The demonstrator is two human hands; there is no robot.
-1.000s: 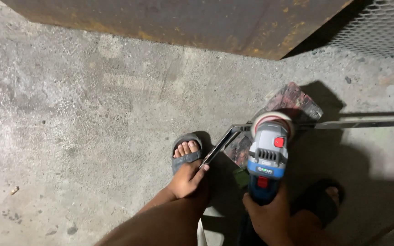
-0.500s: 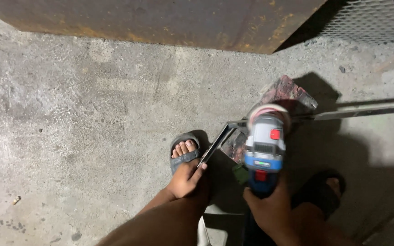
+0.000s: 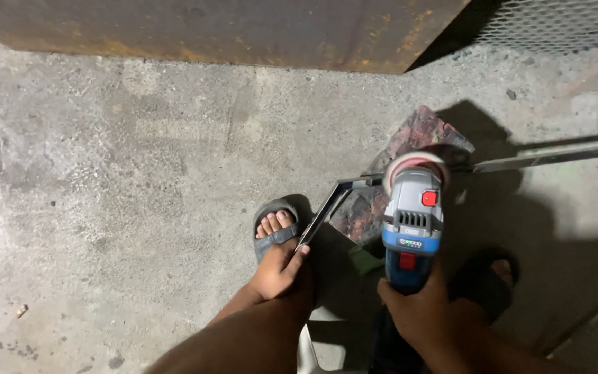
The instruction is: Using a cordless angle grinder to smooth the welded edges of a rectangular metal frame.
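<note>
The right hand (image 3: 420,312) clenches a blue-grey grinder (image 3: 411,221), its disc on a bent metal bar (image 3: 340,197) over mottled stone (image 3: 410,145); the left hand (image 3: 278,270) grasps the bar's near end above rough concrete floor (image 3: 105,194).

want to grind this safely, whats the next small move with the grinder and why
Probably ease the angle grinder down so its disc meets the metal bar over the stone slab. The right hand grips the grinder's body, the left hand pins the bar's near end, and the disc sits at the bar where it crosses the slab. Whether it touches cannot be told.
</note>
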